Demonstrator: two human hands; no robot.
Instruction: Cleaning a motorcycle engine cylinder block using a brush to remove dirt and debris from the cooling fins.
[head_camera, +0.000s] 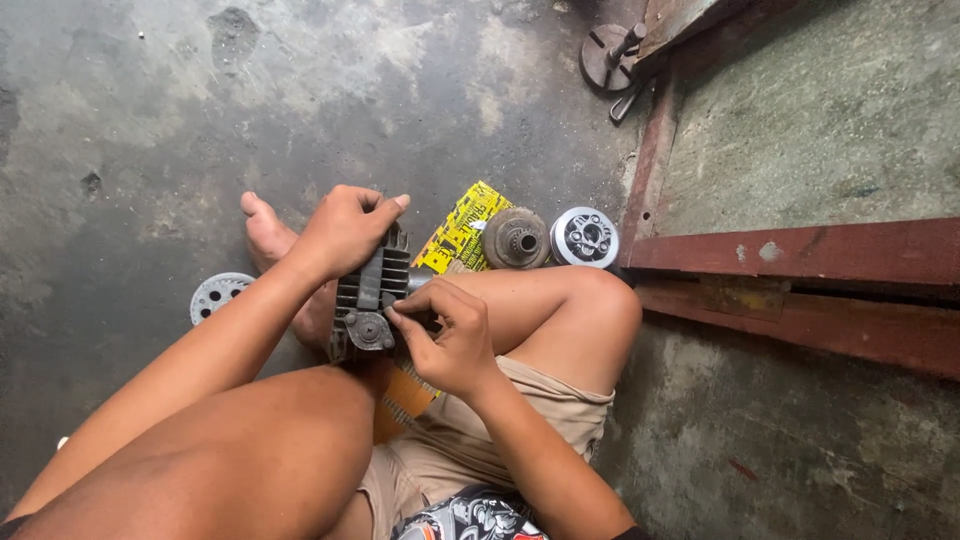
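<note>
The stained concrete floor (150, 120) carries a yellow printed package (463, 232), a rusty round hub (515, 238), a silver clutch part (585, 237), a perforated metal disc (217, 293) and a bare foot (268, 232).

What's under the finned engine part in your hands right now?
Under the finned engine part, held by the left hand and right hand, lies yellow printed packaging on the concrete floor. The part and legs cover the packaging's middle.

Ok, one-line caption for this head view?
Seated on a concrete floor, left hand steadies a finned engine cylinder while right hand works its end.
</note>
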